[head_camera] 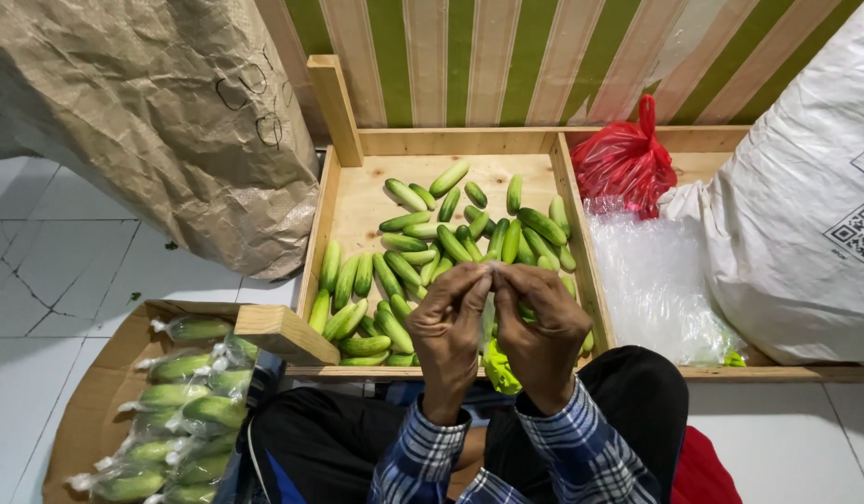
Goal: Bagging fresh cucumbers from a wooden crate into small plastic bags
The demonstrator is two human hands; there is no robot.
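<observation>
Head view, looking down. Left hand (pixel 448 317) and right hand (pixel 541 322) are raised together over the near edge of a shallow wooden tray (pixel 343 201). Fingertips of both hands meet at the top of a clear plastic bag (pixel 489 322), each hand pinching the bag's mouth. The bag hangs between the palms; most of it is hidden by the hands. Its lower end shows bright green below the right hand, contents not clearly readable. Bag film is thin, transparent, slightly glossy.

Loose cucumbers (pixel 432 247) lie in the left compartment of the tray: short, light to mid green, smooth, scattered in the far half and lined up side by side in the near left.

Right compartment holds a knotted red plastic bag (pixel 623 163) and a stack of clear plastic sheets (pixel 651 280). A large white sack (pixel 805 205) rests against that side.

Left of the tray, a cardboard box (pixel 87 411) on the white tile floor (pixel 49 271) holds bagged cucumbers (pixel 175 411), each pack tied at one end. A crumpled brown paper sack (pixel 161 112) stands behind it.

Plaid sleeves (pixel 581 457) cover both forearms.
</observation>
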